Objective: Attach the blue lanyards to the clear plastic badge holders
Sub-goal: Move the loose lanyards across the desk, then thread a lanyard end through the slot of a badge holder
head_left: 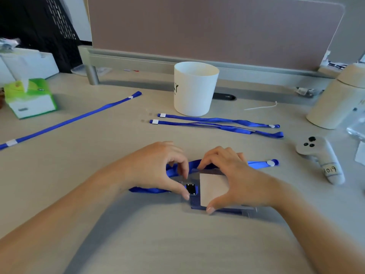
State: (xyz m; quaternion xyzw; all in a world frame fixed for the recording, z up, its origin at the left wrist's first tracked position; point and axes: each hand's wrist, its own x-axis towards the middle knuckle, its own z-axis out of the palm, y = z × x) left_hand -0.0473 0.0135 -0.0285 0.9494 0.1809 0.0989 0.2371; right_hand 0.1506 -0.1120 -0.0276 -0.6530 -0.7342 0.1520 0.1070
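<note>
A clear plastic badge holder [212,189] with a blank white card inside lies on the desk in front of me. My right hand [235,175] grips it, fingers over its top edge and thumb at its bottom corner. My left hand [158,169] pinches the black clip [191,189] of a blue lanyard [148,189] at the holder's left edge. That lanyard loops under both hands and its far end [271,162] shows to the right. Two more blue lanyards [217,123] lie side by side farther back. A fourth blue lanyard [69,120] stretches diagonally at the left.
A white cup [194,88] stands behind the lanyards. A green tissue box [29,97] sits at the left, a cream canister [335,99] and a white handheld controller [320,159] at the right. A desk partition [197,26] closes the back.
</note>
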